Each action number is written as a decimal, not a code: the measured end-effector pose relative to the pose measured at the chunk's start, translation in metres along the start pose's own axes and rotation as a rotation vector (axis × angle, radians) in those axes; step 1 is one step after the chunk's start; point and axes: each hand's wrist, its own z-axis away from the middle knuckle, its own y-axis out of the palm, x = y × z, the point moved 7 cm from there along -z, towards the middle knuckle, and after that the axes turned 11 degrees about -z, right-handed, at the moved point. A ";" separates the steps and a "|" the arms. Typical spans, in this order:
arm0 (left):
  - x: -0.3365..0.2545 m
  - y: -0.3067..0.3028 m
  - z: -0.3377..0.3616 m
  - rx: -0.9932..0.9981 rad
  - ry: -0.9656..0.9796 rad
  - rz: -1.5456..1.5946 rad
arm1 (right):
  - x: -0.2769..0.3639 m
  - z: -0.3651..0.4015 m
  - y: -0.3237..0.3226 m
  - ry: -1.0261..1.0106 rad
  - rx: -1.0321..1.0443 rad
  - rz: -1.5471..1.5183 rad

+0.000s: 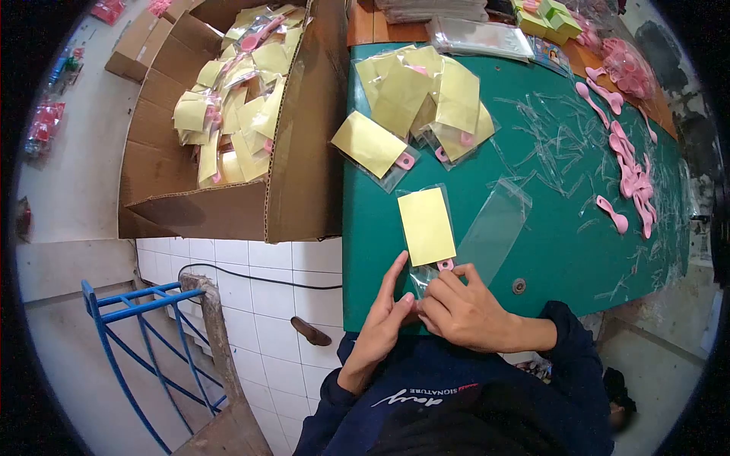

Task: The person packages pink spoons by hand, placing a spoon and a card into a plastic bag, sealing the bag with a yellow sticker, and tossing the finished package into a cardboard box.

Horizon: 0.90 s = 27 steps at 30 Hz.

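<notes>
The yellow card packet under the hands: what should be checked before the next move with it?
1. The yellow card lies flat inside its clear sleeve on the green table: ok.
2. The pink piece sits at the card's near edge: ok.
3. The left hand and right hand both rest on the sleeve's near end: ok.
4. Sleeve opening closed: cannot tell, fingers cover it.
5. An empty sleeve lies beside it: ok.
6. The cardboard box of filled packets stands open: ok.

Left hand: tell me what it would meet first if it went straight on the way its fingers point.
Most likely the bagged yellow card: the left hand points away from the body and slightly right, its index fingertip at that packet's near left edge. Depth is unclear.
</notes>
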 end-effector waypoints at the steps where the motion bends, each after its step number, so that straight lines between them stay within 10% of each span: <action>1: 0.000 -0.002 0.000 -0.022 0.005 -0.105 | 0.000 0.001 0.002 -0.009 -0.012 -0.003; 11: -0.001 -0.007 -0.007 -0.139 0.090 -0.407 | -0.004 0.008 0.004 -0.047 0.039 -0.208; 20: -0.004 0.001 -0.011 -0.038 0.081 -0.224 | -0.078 0.033 -0.096 0.142 0.235 -1.029; 26: -0.007 0.004 -0.013 -0.047 0.061 -0.253 | -0.305 0.167 -0.264 0.982 -0.450 0.164; 27: -0.014 0.006 -0.014 -0.069 0.115 -0.361 | -0.305 0.164 -0.261 0.891 -0.477 -0.073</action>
